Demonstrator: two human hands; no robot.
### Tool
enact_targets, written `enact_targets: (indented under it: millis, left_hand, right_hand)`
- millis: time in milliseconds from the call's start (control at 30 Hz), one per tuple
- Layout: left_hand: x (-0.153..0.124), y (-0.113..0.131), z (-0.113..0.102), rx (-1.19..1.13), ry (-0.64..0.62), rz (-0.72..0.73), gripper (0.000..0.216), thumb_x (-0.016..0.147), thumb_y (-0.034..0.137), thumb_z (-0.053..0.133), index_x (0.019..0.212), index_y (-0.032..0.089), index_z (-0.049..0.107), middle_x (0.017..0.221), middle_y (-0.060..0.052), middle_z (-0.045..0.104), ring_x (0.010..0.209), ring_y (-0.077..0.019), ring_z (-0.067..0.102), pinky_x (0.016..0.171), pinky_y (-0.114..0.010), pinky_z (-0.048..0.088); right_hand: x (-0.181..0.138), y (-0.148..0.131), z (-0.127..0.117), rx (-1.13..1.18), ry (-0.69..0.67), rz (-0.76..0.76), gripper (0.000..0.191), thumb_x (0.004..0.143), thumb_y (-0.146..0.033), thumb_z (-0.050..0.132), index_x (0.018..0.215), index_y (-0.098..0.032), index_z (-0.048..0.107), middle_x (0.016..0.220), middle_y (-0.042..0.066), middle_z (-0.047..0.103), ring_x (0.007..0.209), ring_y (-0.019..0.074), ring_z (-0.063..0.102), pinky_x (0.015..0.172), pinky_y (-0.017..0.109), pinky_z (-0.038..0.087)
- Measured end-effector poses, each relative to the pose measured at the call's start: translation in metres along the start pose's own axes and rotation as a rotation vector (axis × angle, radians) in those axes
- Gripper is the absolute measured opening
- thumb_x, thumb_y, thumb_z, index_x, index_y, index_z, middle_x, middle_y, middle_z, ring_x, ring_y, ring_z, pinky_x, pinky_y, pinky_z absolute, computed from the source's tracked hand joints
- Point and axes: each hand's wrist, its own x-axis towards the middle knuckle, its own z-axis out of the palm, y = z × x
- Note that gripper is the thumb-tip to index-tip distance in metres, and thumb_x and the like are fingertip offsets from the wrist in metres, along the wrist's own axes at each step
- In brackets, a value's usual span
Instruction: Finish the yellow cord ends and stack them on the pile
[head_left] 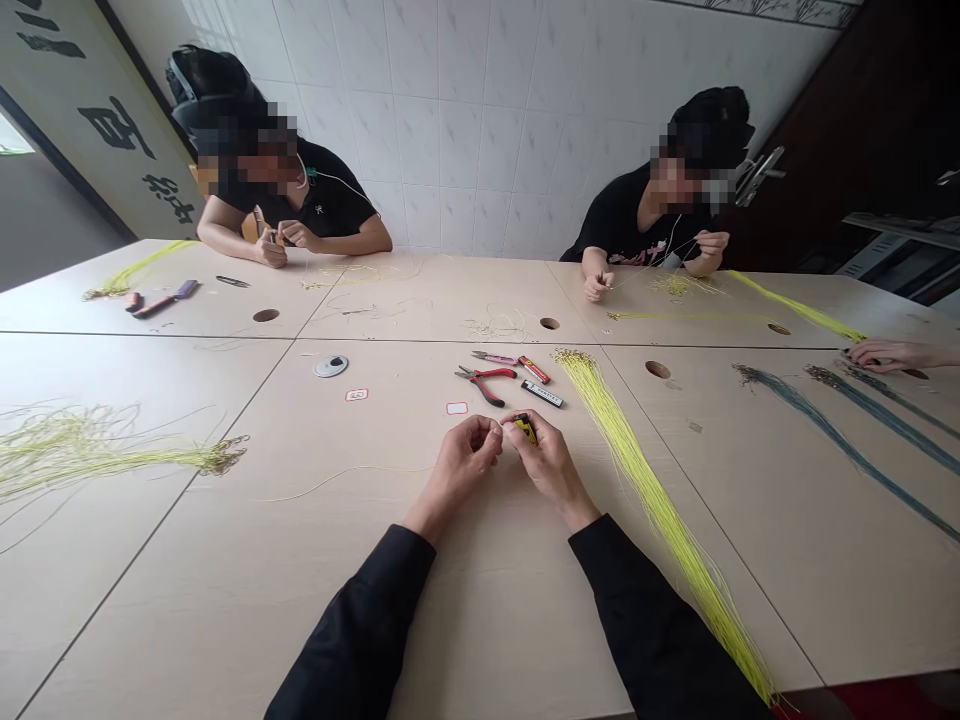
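My left hand (466, 452) and my right hand (541, 455) meet over the middle of the pale wooden table (480, 600), fingertips almost touching. The right fingers are closed round a small yellow and black object (526, 428), perhaps a lighter. The left fingers are pinched together; a thin pale cord (337, 478) trails from them leftward across the table. A long bundle of yellow cords (645, 480) lies just right of my right hand.
Red-handled pliers (484, 380), a small red tool (534, 369) and a black tube (541, 393) lie beyond my hands. Two people in black sit opposite, handling cords. Another person's hand (892, 353) rests at the right edge. Blue-grey cord bundles (847, 440) lie right, loose yellow cords (105, 450) left.
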Motion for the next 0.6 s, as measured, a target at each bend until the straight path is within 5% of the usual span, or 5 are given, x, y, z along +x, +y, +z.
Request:
enact_targets:
  millis: [200,367,467,600]
  left_hand:
    - [-0.001,-0.002,0.001,0.084,0.016,0.026,0.027,0.09,0.042,0.057,0.083,0.016,0.059,0.065,0.001,0.055,0.057,-0.0107,0.048,0.055,-0.023,0.037]
    - [-0.006,0.001,0.001,0.275,-0.009,0.136,0.028,0.093,0.041,0.053,0.088,0.016,0.064,0.065,0.002,0.053,0.059,-0.0106,0.044,0.057,-0.023,0.035]
    - [-0.009,0.004,0.001,0.357,-0.049,0.159,0.027,0.094,0.039,0.051,0.088,0.017,0.066,0.067,0.002,0.055,0.061,-0.0109,0.045,0.058,-0.023,0.034]
    - [-0.011,0.006,0.001,0.385,-0.09,0.168,0.032,0.094,0.043,0.05,0.082,0.017,0.064,0.067,0.002,0.056,0.06,-0.0112,0.045,0.057,-0.024,0.033]
  right_hand:
    - [-0.002,0.001,0.001,-0.013,0.015,-0.059,0.032,0.089,-0.049,0.061,0.091,-0.018,0.062,0.075,0.001,0.061,0.067,0.0161,0.055,0.065,0.027,0.045]
    - [0.002,0.002,-0.014,0.051,0.34,-0.019,0.035,0.089,-0.054,0.061,0.088,-0.018,0.057,0.065,-0.005,0.046,0.054,0.01,0.04,0.05,0.024,0.035]
    - [0.002,-0.025,-0.051,0.193,0.622,-0.015,0.038,0.085,-0.054,0.066,0.079,-0.02,0.049,0.061,-0.007,0.04,0.047,0.0066,0.03,0.041,0.022,0.025]
    - [-0.019,-0.094,-0.13,0.198,0.899,-0.256,0.028,0.082,-0.037,0.071,0.077,-0.023,0.048,0.064,-0.006,0.043,0.043,0.005,0.029,0.035,0.021,0.021]
